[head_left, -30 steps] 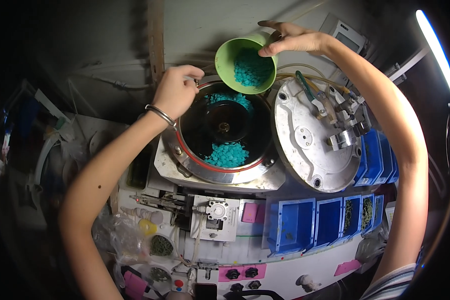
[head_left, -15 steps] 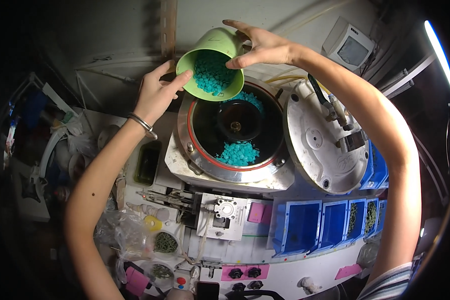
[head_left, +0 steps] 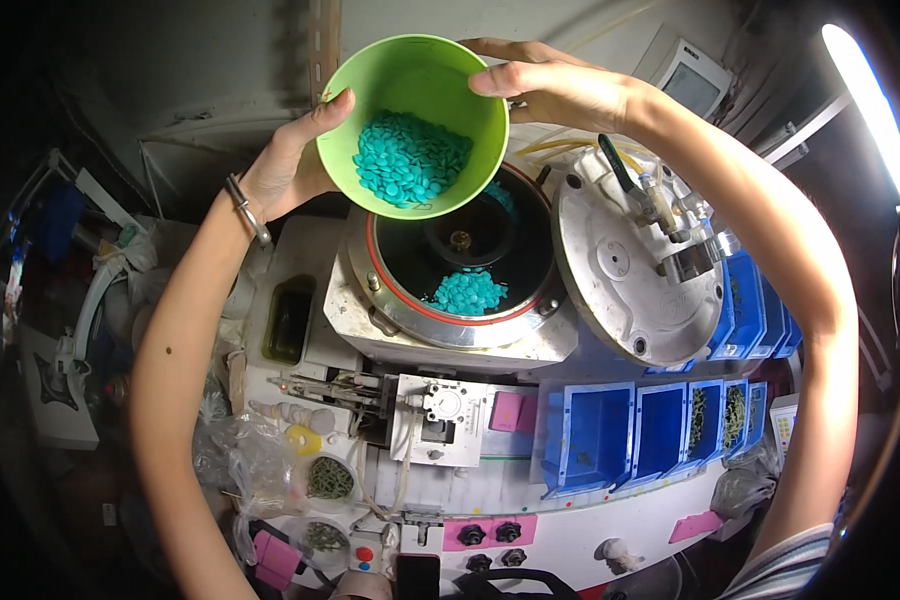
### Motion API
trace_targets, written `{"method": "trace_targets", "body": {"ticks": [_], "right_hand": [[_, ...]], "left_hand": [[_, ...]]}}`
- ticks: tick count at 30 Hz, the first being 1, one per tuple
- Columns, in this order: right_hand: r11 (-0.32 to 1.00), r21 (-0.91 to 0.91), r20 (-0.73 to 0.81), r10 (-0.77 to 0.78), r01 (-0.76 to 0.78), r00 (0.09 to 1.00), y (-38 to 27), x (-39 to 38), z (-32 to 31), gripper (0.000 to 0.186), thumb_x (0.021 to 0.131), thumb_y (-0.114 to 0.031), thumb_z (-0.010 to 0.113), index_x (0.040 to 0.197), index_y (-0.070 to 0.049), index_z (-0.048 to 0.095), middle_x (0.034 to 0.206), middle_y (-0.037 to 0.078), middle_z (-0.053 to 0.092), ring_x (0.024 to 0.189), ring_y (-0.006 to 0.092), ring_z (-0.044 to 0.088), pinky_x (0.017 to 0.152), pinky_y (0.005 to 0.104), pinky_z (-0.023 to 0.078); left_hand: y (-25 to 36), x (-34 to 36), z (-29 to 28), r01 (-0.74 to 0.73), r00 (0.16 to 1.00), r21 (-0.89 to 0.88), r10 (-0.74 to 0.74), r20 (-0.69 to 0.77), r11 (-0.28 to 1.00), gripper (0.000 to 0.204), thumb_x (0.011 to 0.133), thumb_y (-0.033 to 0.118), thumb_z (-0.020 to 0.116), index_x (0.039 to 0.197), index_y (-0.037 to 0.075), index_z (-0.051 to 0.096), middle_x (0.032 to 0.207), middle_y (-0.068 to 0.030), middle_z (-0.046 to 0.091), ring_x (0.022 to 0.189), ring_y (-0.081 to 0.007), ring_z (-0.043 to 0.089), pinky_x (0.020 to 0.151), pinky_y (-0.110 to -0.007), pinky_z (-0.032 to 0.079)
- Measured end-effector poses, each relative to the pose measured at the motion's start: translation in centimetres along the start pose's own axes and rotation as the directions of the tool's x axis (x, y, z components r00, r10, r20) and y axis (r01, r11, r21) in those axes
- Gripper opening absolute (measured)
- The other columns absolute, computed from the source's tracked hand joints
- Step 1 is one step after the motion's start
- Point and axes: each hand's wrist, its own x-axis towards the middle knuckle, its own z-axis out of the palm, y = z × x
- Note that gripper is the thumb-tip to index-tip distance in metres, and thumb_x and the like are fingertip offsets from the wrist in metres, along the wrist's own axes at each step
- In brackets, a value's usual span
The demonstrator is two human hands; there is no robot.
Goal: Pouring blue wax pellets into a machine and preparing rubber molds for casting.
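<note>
A light green bucket (head_left: pixel 395 85) is held up over the left and back part of a round metal pot (head_left: pixel 432 331). My left hand (head_left: pixel 292 160) grips its left side, thumb at the rim. With its thumb over the rim, my right hand (head_left: pixel 560 88) grips the upper right side. Their other fingers are largely hidden behind the bucket. Inside it lie turquoise pellets (head_left: pixel 410 160). The pot stands open with a red ring at its rim. A heap of turquoise pellets (head_left: pixel 469 293) sits at its near side, around a dark round centre piece (head_left: pixel 490 250).
A metal lid (head_left: pixel 595 270) with a green-handled valve leans against the pot's right side. Blue bins (head_left: pixel 590 440) line the right, some with green pieces. A white machine head (head_left: pixel 440 405) stands in front; clear plastic bags (head_left: pixel 265 465) lie left. A lit lamp (head_left: pixel 870 110) hangs right.
The bucket has tipped back from pouring toward upright, showing more of its inside, and sits slightly higher and closer. Both hands keep hold of it. The view has shifted slightly.
</note>
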Motion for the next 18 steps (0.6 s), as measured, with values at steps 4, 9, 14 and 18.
{"method": "trace_targets", "body": {"ticks": [4,9,14,18], "right_hand": [[0.993,-0.051,-0.087,0.106,-0.11,0.991,-1.1,-1.0,-0.5,0.079,0.068,-0.052,0.06,0.121,0.003,0.042,0.12,0.018,0.047,0.115,0.0256,0.042,0.104,0.0359,0.026],[0.928,-0.243,-0.251,0.221,-0.283,0.942,0.2,-1.3,-2.1,0.118,0.055,-0.054,0.071,0.133,0.011,0.01,0.127,0.033,0.033,0.123,0.0374,0.032,0.105,0.0388,0.021],[0.897,-0.419,-0.213,0.056,-0.143,0.976,2.1,0.0,-1.4,0.101,0.064,-0.047,0.066,0.135,0.004,0.014,0.122,0.029,0.042,0.118,0.0357,0.039,0.102,0.0385,0.028],[0.924,-0.375,-0.117,0.034,-0.076,0.993,2.3,1.3,-1.4,0.096,0.067,-0.044,0.064,0.135,0.003,0.015,0.119,0.028,0.045,0.116,0.0348,0.041,0.102,0.0377,0.028]], "left_hand": [[0.0,1.3,1.1,-0.032,0.999,-0.036,0.032,0.013,0.999,0.066,0.082,0.048,0.052,0.127,0.003,0.035,0.123,-0.0098,0.044,0.114,-0.019,0.043,0.095,-0.035,0.037],[-1.4,2.2,1.8,0.103,0.967,0.335,-0.016,-0.254,0.937,0.051,0.084,0.043,0.052,0.115,0.003,0.048,0.112,-0.0067,0.052,0.105,-0.0159,0.05,0.085,-0.03,0.043],[-1.8,0.6,1.2,0.057,0.901,0.339,0.098,-0.422,0.939,0.053,0.083,0.037,0.055,0.12,0.0,0.045,0.111,-0.0079,0.053,0.103,-0.016,0.052,0.084,-0.028,0.042],[-2.6,0.9,-0.7,-0.044,0.907,0.421,0.212,-0.363,0.906,0.064,0.074,0.037,0.064,0.121,-0.002,0.044,0.11,-0.0095,0.054,0.099,-0.0192,0.052,0.085,-0.031,0.042]]}}
